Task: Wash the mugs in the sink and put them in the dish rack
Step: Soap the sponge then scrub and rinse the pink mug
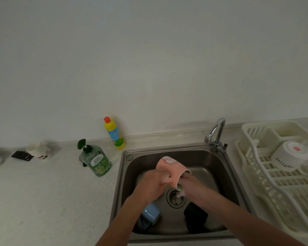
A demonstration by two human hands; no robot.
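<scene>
Fingers of the left hand [154, 183] curl round a pink mug [171, 168], tilted over the steel sink [132, 174]. Right hand [189, 185] reaches into its mouth with a soapy green sponge [180, 188]; its finger positions cannot be told. Blue mug [150, 213] and black mug [196, 215] lie in the basin. White mug [290, 155] sits upside down in the dish rack [256, 167].
</scene>
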